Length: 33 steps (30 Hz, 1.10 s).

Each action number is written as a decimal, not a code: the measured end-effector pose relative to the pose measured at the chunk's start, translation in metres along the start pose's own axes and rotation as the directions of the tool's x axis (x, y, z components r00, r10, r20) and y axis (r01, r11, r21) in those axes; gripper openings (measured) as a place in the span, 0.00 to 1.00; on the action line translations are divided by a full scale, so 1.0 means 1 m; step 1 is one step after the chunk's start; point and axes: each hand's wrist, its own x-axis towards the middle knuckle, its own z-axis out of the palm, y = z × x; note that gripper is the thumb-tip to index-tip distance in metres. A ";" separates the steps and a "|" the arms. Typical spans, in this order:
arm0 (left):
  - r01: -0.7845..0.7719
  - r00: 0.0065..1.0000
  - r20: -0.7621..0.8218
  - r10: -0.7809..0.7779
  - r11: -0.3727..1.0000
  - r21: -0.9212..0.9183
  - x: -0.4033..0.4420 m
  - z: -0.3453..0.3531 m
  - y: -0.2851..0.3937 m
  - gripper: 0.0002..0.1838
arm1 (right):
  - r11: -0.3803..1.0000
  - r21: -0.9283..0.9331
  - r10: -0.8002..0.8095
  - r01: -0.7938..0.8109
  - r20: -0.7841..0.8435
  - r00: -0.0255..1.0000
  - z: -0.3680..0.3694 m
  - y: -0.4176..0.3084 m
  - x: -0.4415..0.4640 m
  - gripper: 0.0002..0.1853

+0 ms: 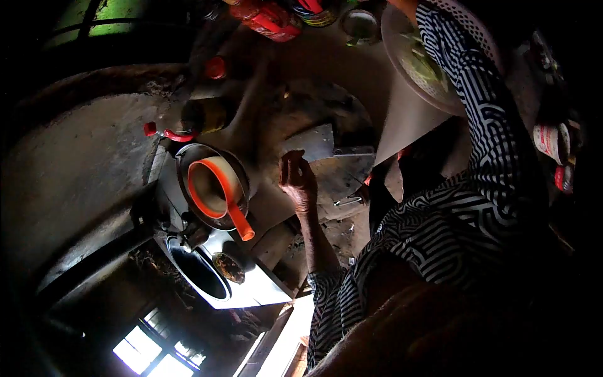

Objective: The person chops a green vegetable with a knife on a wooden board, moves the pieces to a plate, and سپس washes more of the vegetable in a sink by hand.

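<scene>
My left hand (296, 179) hovers over the edge of a round dark chopping board (339, 182), its fingers curled in and nothing visible in them. A cleaver (314, 142) lies on the board beside that hand, apart from it, its handle pointing right. My right arm, in a striped sleeve, stretches over a pale plastic colander (394, 53) at the top. Inside the colander are pieces of green vegetable (424, 66). Only a strip of skin past the right cuff shows; the right hand is beyond the top edge.
To the left, an orange-rimmed dipper (235, 217) rests in a metal basin (183, 164). Below it are a dark oval pot opening (198, 270) and a small bowl of food (228, 268). A dark bottle (204, 116), red containers (267, 22) and a glass jar (360, 26) stand farther up.
</scene>
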 end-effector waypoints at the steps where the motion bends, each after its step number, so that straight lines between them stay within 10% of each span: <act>1: 0.003 1.000 -0.001 -0.003 1.000 0.005 -0.002 0.001 -0.001 0.13 | 1.000 0.003 0.003 -0.003 0.001 1.000 0.001 0.003 0.002 0.23; 33: 0.080 0.997 0.020 -0.081 0.995 0.052 -0.016 0.004 0.033 0.11 | 0.987 0.161 0.007 0.011 -0.106 0.994 -0.024 0.010 -0.036 0.22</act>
